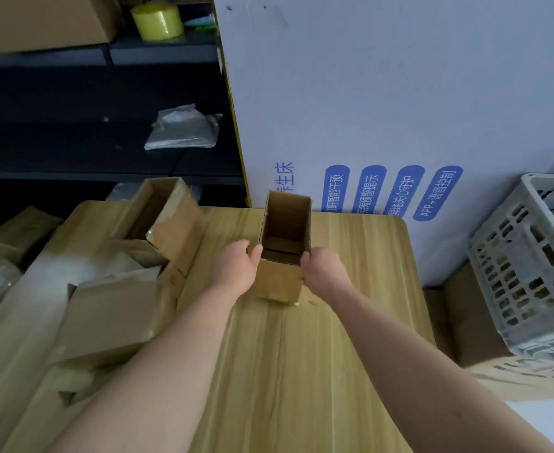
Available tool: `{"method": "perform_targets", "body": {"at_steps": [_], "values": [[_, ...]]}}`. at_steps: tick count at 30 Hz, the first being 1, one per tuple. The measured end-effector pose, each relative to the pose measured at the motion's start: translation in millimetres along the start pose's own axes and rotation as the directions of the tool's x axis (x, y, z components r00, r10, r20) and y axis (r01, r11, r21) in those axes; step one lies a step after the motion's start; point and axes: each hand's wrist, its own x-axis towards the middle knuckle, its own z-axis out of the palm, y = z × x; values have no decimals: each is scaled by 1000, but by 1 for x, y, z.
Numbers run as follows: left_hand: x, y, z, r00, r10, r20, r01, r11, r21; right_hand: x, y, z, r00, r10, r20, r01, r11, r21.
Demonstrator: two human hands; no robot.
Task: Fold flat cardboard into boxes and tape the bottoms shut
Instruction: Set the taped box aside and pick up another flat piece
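Now, one small box (283, 246) stands on the counter (301, 371), mouth up, about centre and toward the far edge, just in front of a big white printed panel (399, 93). Both hands are on it. Left hand (236, 268) clasps the left wall at the near corner, thumb hooked over the rim; right hand (326, 269) clasps the right wall opposite. Fingers of both are curled shut around the cardboard, not spread; the far-side fingers are hidden by the walls. Box sits squarely between the two hands, neither nearer. Its long axis runs away from the person, near end to far end, so the hands grip across the short width. Inside, bottom flaps look folded in. A glint at the near bottom corner may be tape; too small to be sure. Judgement: this box is formed and looks ready to be set aside; any lift would go straight up between the palms. Count: one box in hand; three or so other formed boxes (158, 220) piled at the left edge of the counter, overlapping, exact number unclear. One pale plastic crate (524, 266) to the right, off the counter. One yellow roll (157, 21) on the shelf behind, well apart.
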Motion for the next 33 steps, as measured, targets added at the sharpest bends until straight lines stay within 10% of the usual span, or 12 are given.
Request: {"method": "perform_targets", "body": {"at_steps": [10,18,33], "values": [[43,-104,-88,972,8,-236,43,976,211,2,-83,57,997,-75,-15,71,982,-176],[79,-154,-100,998,-14,-62,30,963,269,10,-102,80,996,-71,-51,52,953,-297],[38,-21,-48,959,280,-39,-267,943,200,-3,-32,-14,954,108,-279,-158,974,-162]]}}
